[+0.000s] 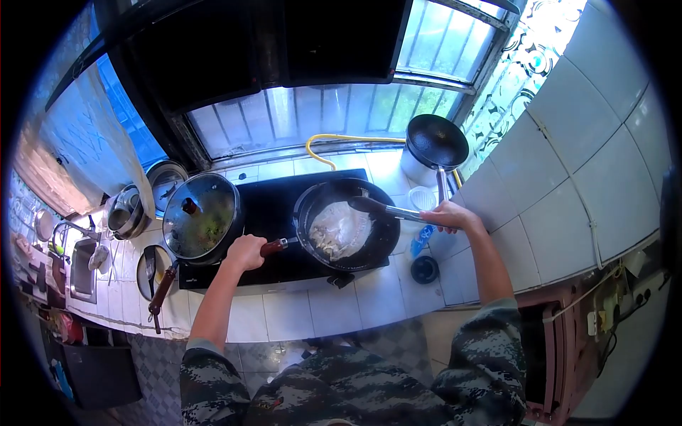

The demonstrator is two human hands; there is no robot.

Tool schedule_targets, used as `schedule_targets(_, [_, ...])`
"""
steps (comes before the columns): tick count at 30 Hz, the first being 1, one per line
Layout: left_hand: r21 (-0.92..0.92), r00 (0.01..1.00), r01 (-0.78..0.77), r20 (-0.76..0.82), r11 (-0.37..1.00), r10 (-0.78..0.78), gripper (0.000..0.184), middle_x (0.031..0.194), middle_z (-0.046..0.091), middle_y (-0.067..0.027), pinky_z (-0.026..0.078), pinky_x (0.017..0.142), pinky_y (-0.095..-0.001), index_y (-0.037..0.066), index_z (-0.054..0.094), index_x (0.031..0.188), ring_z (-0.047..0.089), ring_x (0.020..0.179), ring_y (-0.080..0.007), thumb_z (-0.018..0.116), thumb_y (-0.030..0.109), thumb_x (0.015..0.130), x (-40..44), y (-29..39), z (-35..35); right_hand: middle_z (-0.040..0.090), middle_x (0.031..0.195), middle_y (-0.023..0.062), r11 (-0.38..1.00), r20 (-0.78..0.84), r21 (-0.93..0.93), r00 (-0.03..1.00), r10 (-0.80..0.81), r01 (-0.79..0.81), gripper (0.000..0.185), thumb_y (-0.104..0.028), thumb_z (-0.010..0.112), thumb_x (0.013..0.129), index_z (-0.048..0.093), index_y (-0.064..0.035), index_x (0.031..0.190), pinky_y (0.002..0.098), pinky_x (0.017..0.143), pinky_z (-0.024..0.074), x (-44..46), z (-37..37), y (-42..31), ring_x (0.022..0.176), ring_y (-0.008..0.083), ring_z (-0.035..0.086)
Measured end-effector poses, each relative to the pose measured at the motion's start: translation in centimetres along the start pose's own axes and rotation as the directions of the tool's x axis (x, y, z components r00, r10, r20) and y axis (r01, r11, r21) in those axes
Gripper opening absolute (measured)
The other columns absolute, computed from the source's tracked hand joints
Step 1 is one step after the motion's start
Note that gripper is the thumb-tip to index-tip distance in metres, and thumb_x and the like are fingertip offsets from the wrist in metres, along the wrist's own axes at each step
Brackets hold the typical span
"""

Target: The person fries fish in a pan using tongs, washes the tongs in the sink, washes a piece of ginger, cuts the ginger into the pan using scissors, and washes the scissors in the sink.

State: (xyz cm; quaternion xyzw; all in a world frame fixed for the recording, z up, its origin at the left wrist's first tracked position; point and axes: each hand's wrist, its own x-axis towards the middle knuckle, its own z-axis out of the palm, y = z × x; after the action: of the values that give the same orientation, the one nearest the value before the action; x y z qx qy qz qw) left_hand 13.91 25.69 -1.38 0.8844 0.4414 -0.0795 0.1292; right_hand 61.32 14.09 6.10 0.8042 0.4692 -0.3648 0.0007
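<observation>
My left hand (246, 252) is closed round the brown handle of a black wok (383, 238) on the right side of the stove. In the wok lies a pale, whitish food (341, 229) with some liquid; its kind I cannot make out. My right hand (450, 215) grips the metal handle of a spatula (364, 204) with a dark, rounded head. That head is over the far right part of the wok; whether it touches the food I cannot tell.
A lidded pan (202, 226) with green food sits on the left of the black stove (270, 195). At right are a small black pan (437, 138), a blue-labelled bottle (422, 240) and a round black object (425, 270). A yellow hose (355, 137) runs behind. Far left is a sink (83, 266).
</observation>
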Motion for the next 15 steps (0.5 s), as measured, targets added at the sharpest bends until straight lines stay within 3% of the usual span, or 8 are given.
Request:
schedule_targets(7, [0.023,1.0,0.005,0.003,1.0,-0.005,0.013,0.074,0.062,-0.0146,0.049,0.069,-0.041,0.01,0.061,0.078,0.061,0.075,-0.0324,0.061,0.014,0.065,-2.2,-1.2,-0.2,0.052,0.058,0.0027,1.0,0.004,0.026,1.0,0.002,-0.002,0.062,-0.07,0.053,0.07,0.068,-0.0097,0.072,0.0202,0.042,0.0377,-2.4,2.0,0.5,0.046,0.0097,0.047])
schedule_targets(12, [0.044,1.0,0.014,0.019,0.999,-0.015,0.012,0.074,0.062,-0.0151,0.049,0.068,-0.0413,0.01,0.06,0.077,0.061,0.074,-0.0324,0.06,0.014,0.066,-3.3,-1.4,-0.2,0.05,0.06,0.0018,0.996,0.036,0.029,0.996,-0.08,0.079,0.056,-0.064,0.056,0.072,0.07,-0.0154,0.095,0.0197,0.043,0.0364,-1.6,3.2,0.6,0.052,0.0099,0.047])
schedule_targets(15, [0.049,1.0,0.029,0.001,0.998,-0.029,0.011,0.074,0.062,-0.0153,0.049,0.068,-0.0419,0.01,0.06,0.077,0.061,0.074,-0.0325,0.06,0.013,0.066,-3.5,-1.5,-0.1,0.05,0.06,0.0019,0.994,0.036,0.056,0.994,-0.1,0.098,0.055,-0.064,0.057,0.072,0.07,-0.0151,0.095,0.0203,0.042,0.0353,-1.1,3.3,0.6,0.051,0.0102,0.046])
